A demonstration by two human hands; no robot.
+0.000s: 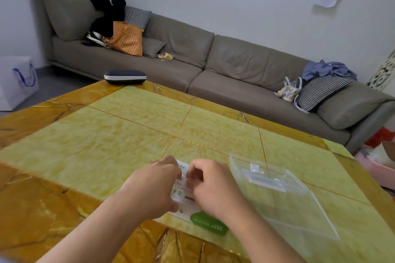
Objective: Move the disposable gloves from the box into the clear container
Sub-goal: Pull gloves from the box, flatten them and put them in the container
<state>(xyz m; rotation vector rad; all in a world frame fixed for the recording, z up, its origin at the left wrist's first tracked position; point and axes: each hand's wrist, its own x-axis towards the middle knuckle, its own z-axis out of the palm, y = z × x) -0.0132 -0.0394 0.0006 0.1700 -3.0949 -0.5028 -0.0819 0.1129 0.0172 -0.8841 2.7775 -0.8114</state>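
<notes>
A white glove box (183, 198) with green print lies flat on the yellow table near its front edge. A green oval label marks its near end. My left hand (154, 186) rests on the box's left side and holds it. My right hand (211, 186) is curled over the box's middle, its fingertips pinched at the opening where thin clear glove plastic (185, 181) shows. The clear container (284, 205) stands directly right of the box, touching distance from my right hand, with a clear lid piece lying at its far end.
The yellow marble table (128, 130) stretches ahead and to the left. A dark glasses case (125, 76) sits at its far edge. Behind it runs a long grey sofa (213, 60) with bags, cushions and clothes.
</notes>
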